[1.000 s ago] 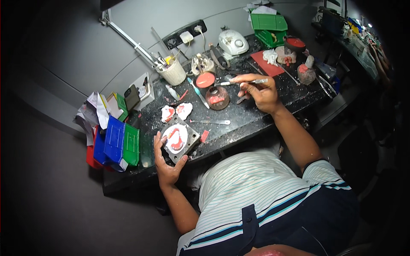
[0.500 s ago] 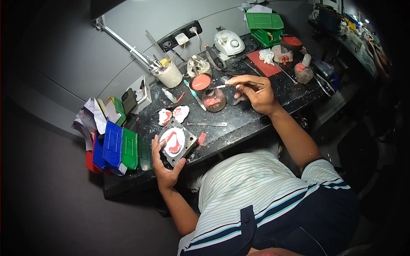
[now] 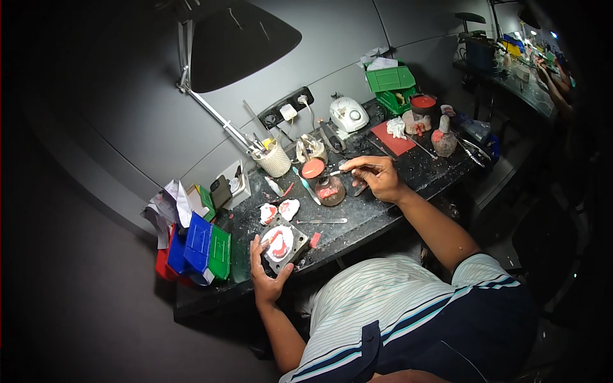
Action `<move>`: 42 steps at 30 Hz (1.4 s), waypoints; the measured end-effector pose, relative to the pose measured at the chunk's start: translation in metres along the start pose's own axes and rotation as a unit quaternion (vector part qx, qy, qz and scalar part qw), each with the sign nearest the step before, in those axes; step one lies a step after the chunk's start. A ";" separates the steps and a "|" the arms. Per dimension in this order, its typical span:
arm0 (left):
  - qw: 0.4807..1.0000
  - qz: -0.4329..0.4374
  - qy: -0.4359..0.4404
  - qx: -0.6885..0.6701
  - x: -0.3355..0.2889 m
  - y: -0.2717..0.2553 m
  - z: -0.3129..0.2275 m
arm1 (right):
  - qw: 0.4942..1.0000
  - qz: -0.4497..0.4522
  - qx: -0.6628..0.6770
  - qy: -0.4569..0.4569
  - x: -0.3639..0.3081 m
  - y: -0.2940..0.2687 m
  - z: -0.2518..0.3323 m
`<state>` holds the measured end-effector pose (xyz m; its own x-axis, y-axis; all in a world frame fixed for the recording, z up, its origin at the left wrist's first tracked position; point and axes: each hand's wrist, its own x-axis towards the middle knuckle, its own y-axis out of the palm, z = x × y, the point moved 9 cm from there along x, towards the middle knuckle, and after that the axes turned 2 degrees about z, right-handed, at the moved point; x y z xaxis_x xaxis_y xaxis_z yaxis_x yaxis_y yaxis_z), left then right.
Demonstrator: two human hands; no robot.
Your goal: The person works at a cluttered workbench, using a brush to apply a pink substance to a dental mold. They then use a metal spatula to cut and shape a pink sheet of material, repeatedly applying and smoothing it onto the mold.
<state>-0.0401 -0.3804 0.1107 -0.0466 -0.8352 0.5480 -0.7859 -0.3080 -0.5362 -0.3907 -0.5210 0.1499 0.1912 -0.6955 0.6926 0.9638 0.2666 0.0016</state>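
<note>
– Hands?
– Left hand (image 3: 269,285) grips metal flask (image 3: 296,247), near left; right hand (image 3: 378,179) pinches slim tool (image 3: 336,172) beside burner (image 3: 331,192), farther right.
– Risk?
– Low wrist could knock the burner over; loose pinch could drop the tool.

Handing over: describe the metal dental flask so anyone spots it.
At the black workbench's near edge, the left hand steadies a metal dental flask. Its round white filling bears a curved red patch. Unlike the two smaller white casts beyond, it has a squarish grey frame.

On the bench (image 3: 365,219), the mould (image 3: 279,243) lies right of the bins (image 3: 199,242) and left of the burner (image 3: 331,193) (dish (image 3: 313,168) behind).
</note>
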 end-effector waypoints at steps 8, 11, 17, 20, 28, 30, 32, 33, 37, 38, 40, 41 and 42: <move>1.000 0.003 -0.014 -0.004 0.001 0.001 0.004 | 1.000 0.004 0.005 0.011 0.002 0.000 0.000; 1.000 0.000 -0.001 0.011 -0.001 0.000 0.001 | 1.000 0.007 0.008 0.015 -0.001 0.000 -0.004; 1.000 0.004 -0.001 0.014 0.001 -0.001 -0.001 | 0.999 0.015 -0.001 0.034 -0.001 0.002 -0.001; 1.000 0.004 -0.002 0.015 0.001 -0.001 -0.002 | 0.999 0.023 0.006 0.044 0.000 0.001 -0.004; 1.000 0.001 -0.002 0.008 0.001 0.000 -0.004 | 0.998 0.023 0.002 0.064 -0.002 -0.004 -0.004; 1.000 0.004 -0.004 0.014 0.001 0.001 -0.005 | 0.998 0.016 0.021 0.059 -0.001 -0.008 0.003; 1.000 0.003 -0.013 0.007 0.002 0.001 -0.004 | 0.999 0.032 0.012 0.039 -0.001 -0.011 0.024; 1.000 0.003 -0.010 0.011 0.003 -0.001 -0.007 | 0.999 0.041 -0.027 0.015 -0.003 -0.012 0.043; 1.000 -0.002 0.000 0.024 0.001 -0.003 -0.007 | 0.989 0.000 -0.110 -0.099 -0.026 -0.023 0.110; 1.000 -0.002 0.004 0.027 0.001 -0.002 -0.008 | 0.990 -0.034 -0.093 -0.104 -0.037 -0.029 0.115; 1.000 0.001 0.002 0.027 0.005 -0.002 -0.009 | 0.974 0.097 -0.206 0.003 -0.049 -0.012 0.079; 1.000 0.000 0.001 0.018 0.003 -0.002 -0.009 | 0.968 0.085 -0.233 0.029 -0.057 -0.018 0.071; 1.000 -0.004 0.000 0.011 0.003 -0.001 -0.008 | 0.962 0.074 -0.259 0.052 -0.060 -0.021 0.067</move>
<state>-0.0440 -0.3792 0.1182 -0.0409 -0.8325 0.5525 -0.7727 -0.3242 -0.5457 -0.4345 -0.4405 0.1564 0.3250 -0.7454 0.5821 0.8828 0.0182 -0.4695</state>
